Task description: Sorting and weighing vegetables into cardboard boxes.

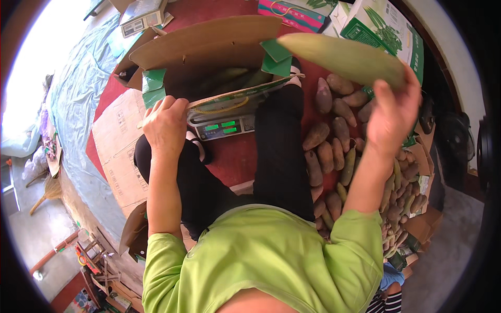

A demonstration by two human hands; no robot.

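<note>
My right hand (394, 112), raised at the right, grips a long, tapered, green ear of corn in its husk (339, 56) by the thick end. Its pointed end reaches left toward the open cardboard box (209, 44), near the green corner flap. My left hand (166, 122) is closed on the box's near flap at its left corner. Several green ears lie in the shadowed inside of the box. Under the box's near side shows a digital scale (224, 129) with lit green displays.
Many sweet potatoes (342, 130) lie on the red floor to the right, with a few green ears among them. Printed cartons (383, 26) stand at the back right. A flattened cardboard sheet (122, 151) and blue plastic sheeting (83, 104) spread at left. Another person's striped clothing shows at lower right.
</note>
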